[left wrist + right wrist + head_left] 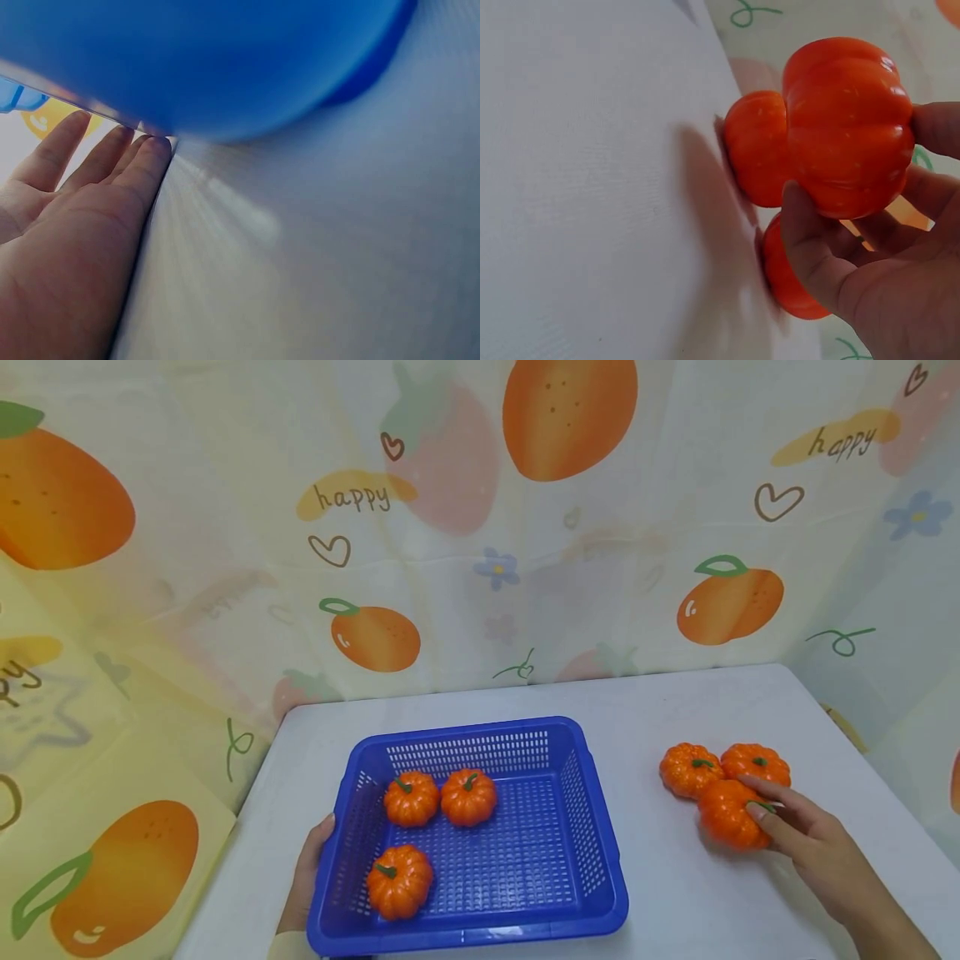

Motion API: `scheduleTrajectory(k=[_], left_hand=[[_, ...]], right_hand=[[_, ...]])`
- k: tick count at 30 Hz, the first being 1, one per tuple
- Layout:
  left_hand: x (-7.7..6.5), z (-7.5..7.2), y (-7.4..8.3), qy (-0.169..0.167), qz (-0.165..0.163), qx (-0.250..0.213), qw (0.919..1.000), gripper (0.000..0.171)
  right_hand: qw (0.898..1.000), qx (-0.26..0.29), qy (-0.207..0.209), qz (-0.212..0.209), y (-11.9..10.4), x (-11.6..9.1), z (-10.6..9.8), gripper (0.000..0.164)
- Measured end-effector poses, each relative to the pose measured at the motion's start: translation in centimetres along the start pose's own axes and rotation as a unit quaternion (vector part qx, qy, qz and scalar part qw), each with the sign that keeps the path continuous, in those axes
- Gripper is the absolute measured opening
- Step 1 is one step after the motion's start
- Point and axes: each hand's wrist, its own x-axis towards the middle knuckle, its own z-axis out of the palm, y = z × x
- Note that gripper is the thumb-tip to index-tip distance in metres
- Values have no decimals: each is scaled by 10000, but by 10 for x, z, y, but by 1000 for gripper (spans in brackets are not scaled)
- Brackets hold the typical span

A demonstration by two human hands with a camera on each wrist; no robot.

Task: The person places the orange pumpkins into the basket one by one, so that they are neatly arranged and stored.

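Observation:
Thumb and fingers of my right hand [817, 843] pinch a small orange pumpkin [726, 817] at the table's right. In the right wrist view, this ribbed pumpkin [847, 124] appears raised off the white surface. Two more pumpkins lie just behind it, one at the left [684, 772] and one at the right [768, 762]. My left hand [307, 872] rests against the left side of a blue plastic basket [468, 935]; the left wrist view shows its fingers [97, 161] extended, tips touching the basket. Inside the basket sit three pumpkins with green stems [411, 799].
The white table [645, 893] carries the basket at centre-left and the loose pumpkins at right. Behind it hangs a pale cloth [450, 577] printed with fruit, hearts and flowers, also covering both sides.

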Motion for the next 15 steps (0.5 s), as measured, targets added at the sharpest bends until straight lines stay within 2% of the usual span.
scheduleTrajectory(k=[2, 3, 6, 10, 11, 12, 13, 14, 15], left_hand=[[-2, -3, -10, -114, 115, -498, 9986, 18], [-4, -5, -19, -163, 111, -606, 9980, 16], [-11, -11, -53, -286, 91, -649, 9974, 14], [-13, -15, -65, -346, 155, -647, 9972, 16], [-14, -15, -68, -345, 189, -764, 9963, 18], [-9, -13, -55, -354, 157, -713, 9967, 19], [-10, -14, -59, -340, 140, -857, 9956, 19], [-12, -17, -72, -368, 158, -994, 9942, 18], [-14, -17, -80, -372, 174, -1078, 9933, 19]], right_hand=[[9999, 38, 26, -92, 0, 0, 1, 50], [9999, 46, 35, -125, 0, 0, 1, 49], [9998, 73, 35, -185, -2, 1, 2, 49], [9993, 186, 58, -306, -6, 3, 4, 48], [9991, 235, 61, -345, -7, 3, 5, 47], [9988, 284, 65, -391, -8, 4, 5, 46], [9985, 329, 69, -428, -9, 4, 6, 46], [9982, 355, 74, -467, -10, 5, 7, 46], [9980, 366, 90, -509, -12, 5, 7, 46]])
